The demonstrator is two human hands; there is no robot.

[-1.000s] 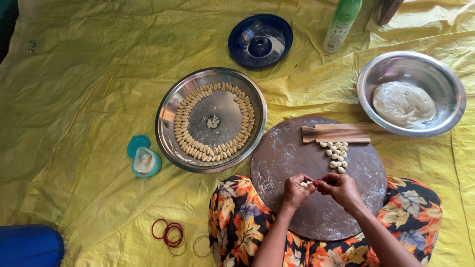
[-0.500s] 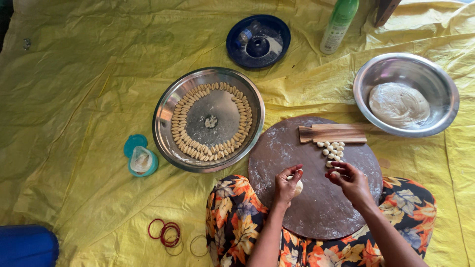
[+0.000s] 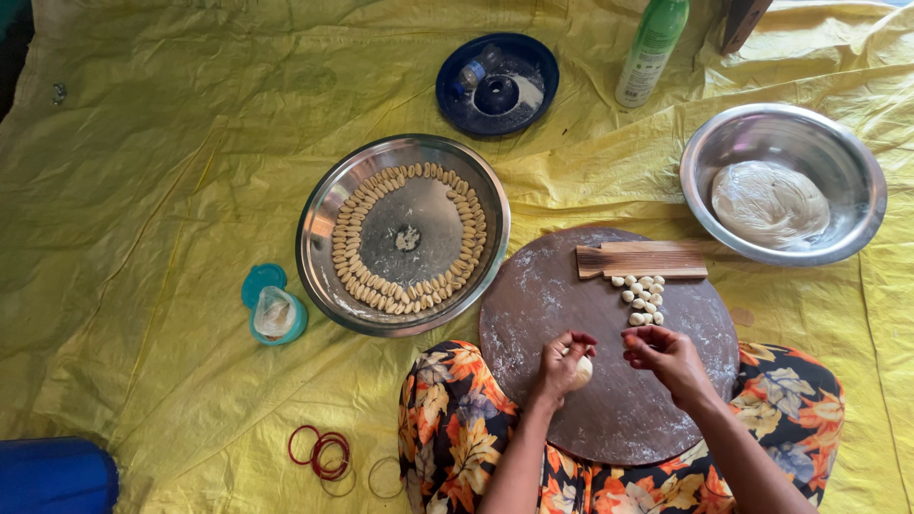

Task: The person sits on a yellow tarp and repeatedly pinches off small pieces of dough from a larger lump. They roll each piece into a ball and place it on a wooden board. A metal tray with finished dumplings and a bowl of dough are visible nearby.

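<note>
A round floured wooden board [image 3: 609,381] rests on my lap. My left hand [image 3: 562,365] is closed around a small lump of pale dough over the board. My right hand [image 3: 666,354] hovers just right of it with fingertips pinched together; whether a bit of dough is between them is unclear. Several small dough pieces [image 3: 641,297] lie on the board below a ridged wooden paddle [image 3: 641,260]. A steel tray [image 3: 324,228] to the left holds a ring of shaped dough pieces.
A steel bowl [image 3: 857,181] with a big dough ball sits at the right. A dark blue plate [image 3: 495,86] and a green bottle [image 3: 652,38] lie at the back. A teal cup [image 3: 276,316], red rubber bands [image 3: 324,455] and a blue container [image 3: 52,476] lie on the yellow sheet.
My hands were joined over the board's middle; they have separated, the left keeping the dough lump and the right shifting to the right.
</note>
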